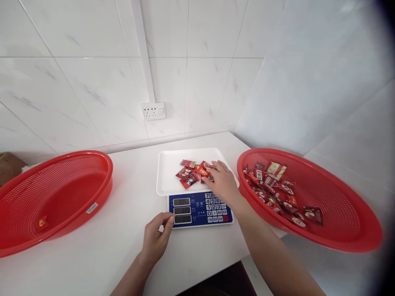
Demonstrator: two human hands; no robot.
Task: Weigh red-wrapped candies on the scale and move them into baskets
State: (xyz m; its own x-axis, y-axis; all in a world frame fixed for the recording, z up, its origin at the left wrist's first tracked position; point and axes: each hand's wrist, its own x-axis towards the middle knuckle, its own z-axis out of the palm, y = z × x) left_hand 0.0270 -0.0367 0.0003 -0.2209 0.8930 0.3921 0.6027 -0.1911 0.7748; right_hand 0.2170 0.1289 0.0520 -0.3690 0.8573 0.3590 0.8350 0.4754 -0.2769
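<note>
A white weighing tray [169,170] sits on a blue digital scale [200,222] with several small red snack packets [187,172] lying in its right half. Over the right-hand packets is my right hand [222,183], fingers apart, touching them from above; its fingertips partly cover what lies beneath. My left hand [157,236] is at the scale's lower left edge, fingers curled and thumb against the index finger, with nothing visible in it. Digits show on the scale's displays [182,202], too small to read surely.
A red mesh basket [345,209] holding many similar packets [271,185] stands close at the right. Another red basket [101,181] on the left has one small red packet [42,223] inside. Behind the white table [129,197] is a tiled wall with a socket [153,111].
</note>
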